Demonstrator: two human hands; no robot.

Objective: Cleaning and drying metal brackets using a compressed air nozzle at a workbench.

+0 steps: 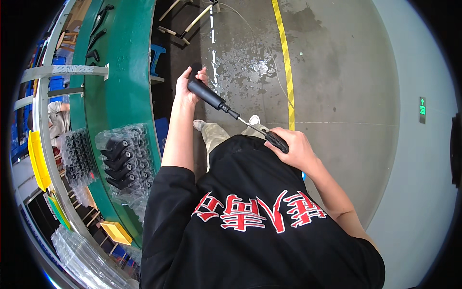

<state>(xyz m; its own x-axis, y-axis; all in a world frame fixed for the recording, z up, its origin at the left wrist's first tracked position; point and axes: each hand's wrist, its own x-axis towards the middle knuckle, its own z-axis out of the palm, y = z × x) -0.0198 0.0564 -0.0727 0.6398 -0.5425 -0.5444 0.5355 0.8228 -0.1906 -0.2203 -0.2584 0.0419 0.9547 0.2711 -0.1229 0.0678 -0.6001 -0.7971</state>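
My left hand (184, 89) is wrapped around a black angled tubular part (208, 95), whose narrow stepped end slants down to the right. Closed on the black handle of a screwdriver (277, 142), my right hand (299, 148) keeps its metal shaft in line with that narrow end. The shaft's tip meets the end or goes into it; which one is too small to tell. Both hands are in front of my body, over the floor, to the right of the green bench (127, 72).
Clear plastic trays (144, 164) of black angled parts lie on the bench. More black parts (96, 41) lie at its far end. Behind its metal frame (43, 96) another person (58, 118) is partly visible. A stool frame (185, 29) and a thin cable (274, 60) are on the floor ahead.
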